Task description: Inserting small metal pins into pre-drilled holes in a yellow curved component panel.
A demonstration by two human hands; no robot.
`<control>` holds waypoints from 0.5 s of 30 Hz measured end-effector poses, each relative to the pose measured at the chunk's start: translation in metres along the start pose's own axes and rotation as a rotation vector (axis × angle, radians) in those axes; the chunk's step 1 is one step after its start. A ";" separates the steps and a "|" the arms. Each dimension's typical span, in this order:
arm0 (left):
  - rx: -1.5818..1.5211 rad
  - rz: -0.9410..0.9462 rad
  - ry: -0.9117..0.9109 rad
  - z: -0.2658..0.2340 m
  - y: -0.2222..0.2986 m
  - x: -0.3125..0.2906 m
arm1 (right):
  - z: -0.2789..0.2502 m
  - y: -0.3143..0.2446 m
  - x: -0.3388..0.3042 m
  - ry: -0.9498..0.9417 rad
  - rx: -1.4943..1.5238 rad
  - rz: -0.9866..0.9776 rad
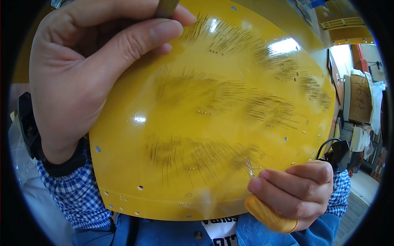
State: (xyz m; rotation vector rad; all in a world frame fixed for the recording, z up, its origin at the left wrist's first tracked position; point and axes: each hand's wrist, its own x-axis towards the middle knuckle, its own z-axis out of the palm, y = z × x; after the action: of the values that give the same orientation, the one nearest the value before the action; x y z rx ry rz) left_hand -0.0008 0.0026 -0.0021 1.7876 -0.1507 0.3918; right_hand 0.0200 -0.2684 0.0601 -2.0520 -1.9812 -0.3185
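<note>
A: Starting with the head view, where to find the yellow panel [127, 176] relative to the hands?

B: Behind both in the view, broad and curved, filling the middle. Left hand [80, 78] over its upper left edge, right hand [293, 190] in front of its lower right part.

A: Pinching what, on the left?

B: A flat, brownish strip [167, 7], gripped between thumb and fingers at the top of the view. Touching the panel or held just off it? Cannot tell.

A: And on the right?

B: Fingertips pressed together around fine silvery strands [249, 167], just by the right end of the lowest patch of dark strands [164, 151]. On one digit, a yellow cover [269, 215].

A: Anything else on the panel?

B: More patches of fine dark strands higher up, tiny metal dots in short rows, small holes near the lower left edge.

A: Containers?

B: Far right, well apart from the hands: a cardboard box [361, 98], with white plastic [377, 106] beside it. Contents of the box hidden from this angle.
</note>
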 end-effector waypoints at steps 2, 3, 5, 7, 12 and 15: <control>-0.024 0.028 0.013 0.002 -0.001 0.000 | -0.001 -0.002 -0.001 0.007 -0.032 -0.007; -0.023 0.024 0.014 0.001 -0.002 0.000 | 0.004 0.001 -0.003 0.058 -0.051 -0.087; -0.002 -0.011 0.044 0.001 -0.002 -0.001 | 0.007 0.001 -0.003 0.061 -0.062 -0.069; 0.010 -0.009 0.034 0.001 0.000 0.002 | 0.000 -0.001 0.001 -0.017 -0.051 -0.001; 0.036 -0.028 0.025 0.000 0.002 -0.001 | -0.002 0.008 0.003 0.058 0.289 0.032; 0.055 -0.047 0.023 0.001 0.003 0.000 | -0.004 0.010 0.007 -0.102 0.368 0.129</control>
State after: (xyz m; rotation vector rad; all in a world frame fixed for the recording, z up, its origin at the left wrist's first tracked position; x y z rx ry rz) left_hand -0.0017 0.0007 0.0003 1.8363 -0.0822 0.3859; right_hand 0.0303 -0.2640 0.0661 -1.9725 -1.7887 0.1690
